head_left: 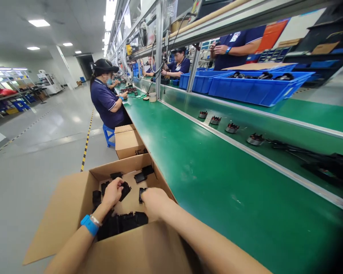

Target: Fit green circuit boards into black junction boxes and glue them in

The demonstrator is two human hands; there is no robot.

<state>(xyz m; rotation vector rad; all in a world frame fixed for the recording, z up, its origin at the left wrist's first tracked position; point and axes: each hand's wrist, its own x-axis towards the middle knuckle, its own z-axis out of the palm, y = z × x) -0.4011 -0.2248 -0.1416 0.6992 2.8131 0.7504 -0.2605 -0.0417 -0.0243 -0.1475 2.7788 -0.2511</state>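
Both my hands reach into an open cardboard box (57,213) beside the green bench. My left hand (113,193) is closed on a black plastic part (125,191), which tilts up from the box floor. On the box's right side, my right hand (154,202) has its fingers bent around another black plastic part (141,195), mostly hidden behind the hand. Several similar black parts (128,222) lie along the near side of the box. More black housings (140,177) rest near the far corner.
The green bench (171,152) runs along the right, with a metal rail. Several small round motor-like parts (255,139) sit beyond it in a row. Blue bins (246,89) stand farther back. A co-worker (107,95) sits ahead, behind a second cardboard box (128,140).
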